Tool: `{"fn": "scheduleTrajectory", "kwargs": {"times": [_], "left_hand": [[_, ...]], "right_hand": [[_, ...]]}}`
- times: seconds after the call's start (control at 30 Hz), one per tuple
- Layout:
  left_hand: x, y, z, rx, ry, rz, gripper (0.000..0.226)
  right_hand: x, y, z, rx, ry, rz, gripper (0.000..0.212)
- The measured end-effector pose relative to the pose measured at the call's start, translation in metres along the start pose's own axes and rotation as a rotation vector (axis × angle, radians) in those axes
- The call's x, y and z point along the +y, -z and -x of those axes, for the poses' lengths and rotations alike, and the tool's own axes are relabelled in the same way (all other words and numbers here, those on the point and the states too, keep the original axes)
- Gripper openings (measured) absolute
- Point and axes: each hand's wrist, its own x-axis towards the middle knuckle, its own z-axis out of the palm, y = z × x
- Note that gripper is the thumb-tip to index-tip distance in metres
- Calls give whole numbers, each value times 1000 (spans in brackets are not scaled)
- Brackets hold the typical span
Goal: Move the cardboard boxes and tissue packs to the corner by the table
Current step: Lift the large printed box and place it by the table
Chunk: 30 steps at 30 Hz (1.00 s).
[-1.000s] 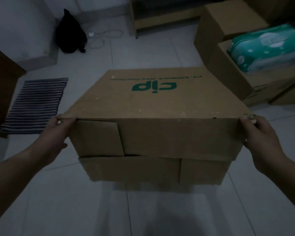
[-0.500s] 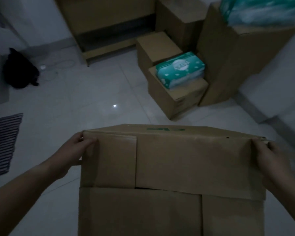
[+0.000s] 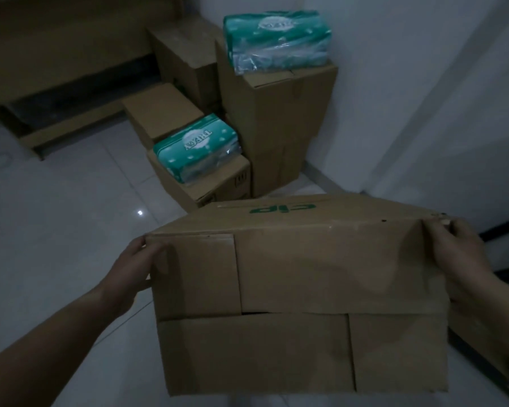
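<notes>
I hold a large cardboard box (image 3: 303, 292) with green print on its top, lifted off the floor in front of me. My left hand (image 3: 133, 265) grips its left upper edge and my right hand (image 3: 459, 259) grips its right upper edge. Beyond it, in the corner, stands a tall stack of cardboard boxes (image 3: 279, 113) with a teal tissue pack (image 3: 276, 39) on top. A low box (image 3: 215, 183) in front of the stack carries a second teal tissue pack (image 3: 197, 148).
More cardboard boxes (image 3: 159, 110) sit behind the low one, next to a wooden table (image 3: 56, 54) at the upper left. A white wall (image 3: 423, 83) runs along the right. Pale floor tiles (image 3: 56, 224) spread to the left.
The view has swung right and closer to the corner. The stacked boxes and tissue packs now fill the upper middle, and the held box sits further right.
</notes>
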Motion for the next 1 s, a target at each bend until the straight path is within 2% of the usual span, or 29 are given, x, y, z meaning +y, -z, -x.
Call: {"fn": "scheduleTrajectory", "kwargs": {"times": [0.37,0.47,0.53,0.6,0.67,0.73,0.77,0.83,0.87,0.93,1.0], "left_hand": [[66,-57,-112,-59,22,-14,36],[74,-75,-143,-128,47,-72,32],[79,-88,-162,-159,63,-102,25],[82,-101,-179,-176,69,-135,39],[84,-112,-197,-172,51,-144,49],[85,-126,-207,-159,26,-105,27],[85,-133,-208,-164,25,-94,16],[79,-148,-202,-215,113,-144,12],[70,-152,-197,-257,179,-189,20],[50,-163,-187,-299,268,-258,41],[37,-171,-184,-215,246,-295,55]], "right_hand": [[-27,-38,-128,-57,-74,42,52],[-10,-47,-176,-65,-112,81,60],[0,-56,-209,-61,-128,102,56],[1,-64,-229,-65,-111,125,44],[7,-68,-251,-89,-129,158,43],[18,-68,-275,-147,-103,190,47],[27,-68,-282,-165,-98,196,41],[35,-65,-276,-217,-105,265,32],[44,-66,-274,-246,-143,299,43],[66,-69,-268,-259,-264,352,82],[81,-71,-263,-260,-351,352,101]]}}
